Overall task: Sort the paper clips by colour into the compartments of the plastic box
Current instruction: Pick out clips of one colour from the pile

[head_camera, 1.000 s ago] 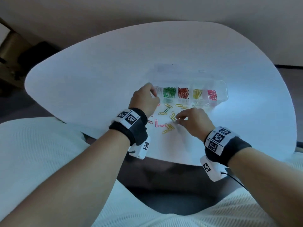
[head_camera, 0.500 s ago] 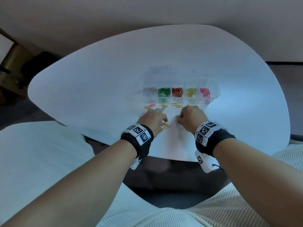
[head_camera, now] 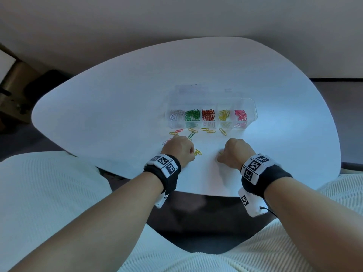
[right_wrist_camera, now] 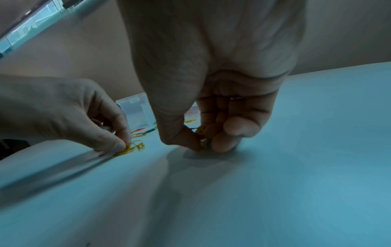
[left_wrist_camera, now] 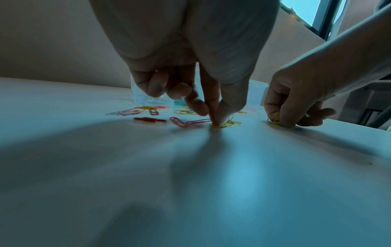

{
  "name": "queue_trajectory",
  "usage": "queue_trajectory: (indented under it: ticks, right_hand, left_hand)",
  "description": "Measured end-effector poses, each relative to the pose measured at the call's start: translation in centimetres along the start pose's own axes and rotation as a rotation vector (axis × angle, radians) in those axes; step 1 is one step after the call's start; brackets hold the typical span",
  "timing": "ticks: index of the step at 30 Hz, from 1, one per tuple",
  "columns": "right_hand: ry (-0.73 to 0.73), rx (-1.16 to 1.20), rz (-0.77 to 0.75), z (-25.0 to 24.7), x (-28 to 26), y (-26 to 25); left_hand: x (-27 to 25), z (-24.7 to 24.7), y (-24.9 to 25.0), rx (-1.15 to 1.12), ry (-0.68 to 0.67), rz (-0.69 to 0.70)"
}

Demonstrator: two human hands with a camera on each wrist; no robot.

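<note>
The clear plastic box lies on the white table, its compartments holding white, green, red, yellow and pink clips from left to right. Loose clips of mixed colours lie in front of it. My left hand is down on the table, thumb and forefinger pinching a small bunch of yellow paper clips that still touches the surface. My right hand is curled, fingertips on the table, with yellow paper clips held inside its fingers. Pink and red clips lie just left of my left fingertips.
The box's lid lies open behind it. The table is rounded, and its near edge runs just below both wrists. A dark piece of furniture stands off the table at far left.
My left hand came back from the box's left end to the near yellow clips. My right hand slid toward the table's near edge, still curled on its clips.
</note>
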State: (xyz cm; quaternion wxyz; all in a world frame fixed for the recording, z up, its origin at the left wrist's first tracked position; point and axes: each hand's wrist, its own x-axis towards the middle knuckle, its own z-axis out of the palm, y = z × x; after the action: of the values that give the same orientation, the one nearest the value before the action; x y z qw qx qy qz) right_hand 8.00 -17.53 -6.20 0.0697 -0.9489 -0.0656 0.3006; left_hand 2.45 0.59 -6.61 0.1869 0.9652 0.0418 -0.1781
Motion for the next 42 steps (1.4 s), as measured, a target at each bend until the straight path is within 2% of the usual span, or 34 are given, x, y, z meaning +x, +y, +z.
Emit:
queue_trajectory:
  ticks: [2, 5, 7, 9, 13, 15, 16, 17, 19, 20, 22, 23, 25, 27, 29, 32, 36, 42]
  right_hand:
    - [0.008, 0.099, -0.016, -0.1, -0.1, 0.5]
    - [-0.055, 0.502, -0.014, -0.4, -0.2, 1.3]
    - [-0.107, 0.905, 0.048, -0.6, -0.3, 1.7]
    - [-0.140, 1.213, 0.142, -0.7, -0.1, 2.0]
    - [-0.206, 1.501, 0.176, -1.1, 0.3, 2.4]
    - [-0.204, 1.526, 0.164, -1.5, 0.7, 2.2]
    - [-0.159, 1.465, 0.146, -1.7, 0.9, 2.0]
    - [-0.067, 1.314, 0.109, -1.8, 1.3, 1.8]
    - [0.145, 0.831, 0.031, -1.6, 2.1, 1.5]
    - [0.203, 0.593, 0.001, -1.3, 2.3, 1.4]
    - [0.213, 0.332, -0.002, -0.5, 2.3, 1.6]
    - [0.222, 0.290, 0.004, -0.2, 2.2, 1.7]
    - [0.253, 0.267, 0.016, -0.1, 2.0, 1.9]
    - [0.260, 0.233, 0.025, -0.5, 1.8, 1.9]
    - [0.250, 0.204, 0.028, -0.7, 1.5, 1.6]
    - [0.283, 0.224, -0.021, -0.8, 1.0, 1.0]
    - [0.275, 0.139, -0.148, -0.5, 0.9, -0.2]
    - [0.208, 0.079, -0.130, -0.4, 1.1, 0.1]
  left_hand:
    - [0.1, 0.1, 0.2, 0.018, 0.014, 0.003]
    - [0.1, -0.5, 0.2, -0.120, 0.063, -0.028]
    - [0.1, -1.1, 0.2, -0.370, 0.130, -0.117]
    - [0.2, -1.8, 0.1, -0.655, 0.175, -0.178]
    - [0.3, -3.2, -0.2, -1.189, 0.155, -0.202]
    - [0.4, -3.7, -0.1, -1.399, 0.106, -0.243]
    - [0.4, -3.8, 0.0, -1.497, 0.079, -0.258]
    - [0.4, -3.9, 0.1, -1.582, 0.055, -0.270]
    - [0.4, -4.1, 0.4, -1.700, 0.028, -0.279]
    - [0.4, -4.1, 0.5, -1.729, 0.024, -0.279]
    - [0.5, -4.2, 0.4, -1.669, 0.029, -0.280]
    - [0.5, -4.2, 0.4, -1.521, 0.043, -0.268]
    - [0.3, -4.0, 0.3, -0.989, 0.049, -0.197]
    - [0.0, -3.2, 0.5, -0.507, -0.002, -0.132]
    - [-0.2, -2.3, 0.5, -0.278, -0.078, -0.086]
    - [-0.4, -1.5, 0.5, -0.141, -0.123, -0.065]
    - [-0.5, -1.1, 0.6, -0.023, -0.111, -0.056]
    - [-0.3, -0.8, 0.9, 0.037, -0.085, -0.044]
